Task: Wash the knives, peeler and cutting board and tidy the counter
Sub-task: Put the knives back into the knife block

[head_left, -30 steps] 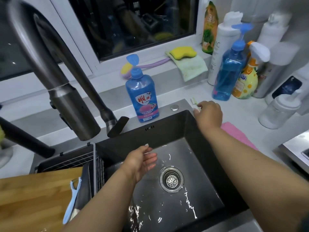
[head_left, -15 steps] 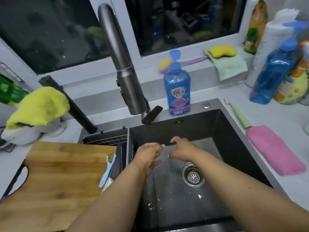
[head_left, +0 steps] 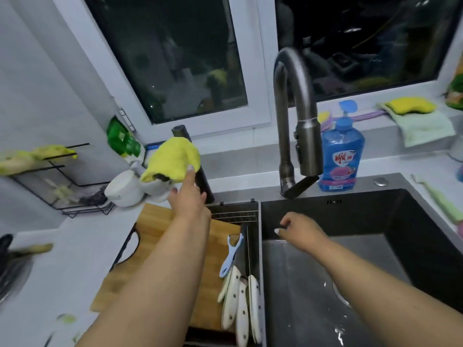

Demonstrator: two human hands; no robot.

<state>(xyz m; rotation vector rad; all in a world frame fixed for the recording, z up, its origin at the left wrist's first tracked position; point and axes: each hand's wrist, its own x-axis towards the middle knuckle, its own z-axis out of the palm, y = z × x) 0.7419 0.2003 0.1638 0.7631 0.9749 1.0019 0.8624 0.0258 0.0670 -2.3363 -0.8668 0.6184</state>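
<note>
My left hand [head_left: 188,196] reaches out over the wooden cutting board [head_left: 155,236], and its fingertips touch a yellow cloth [head_left: 172,159] draped over white bowls [head_left: 127,187]. My right hand [head_left: 299,230] hangs over the dark sink [head_left: 375,216] with fingers loosely curled; whether it holds anything is unclear. A light blue peeler [head_left: 231,255] lies at the board's right edge. Several white-handled knives [head_left: 239,299] stand in the drain rack [head_left: 240,214] beside the sink.
A dark faucet [head_left: 298,126] arches over the sink, with a blue soap bottle [head_left: 340,156] behind it. A yellow sponge on a green cloth [head_left: 416,113] sits on the sill. At the left stand a black wire rack [head_left: 62,181] and a green bottle [head_left: 122,140].
My left hand left the sink and reached up left to the yellow cloth. My right hand stayed over the sink. The view swung left.
</note>
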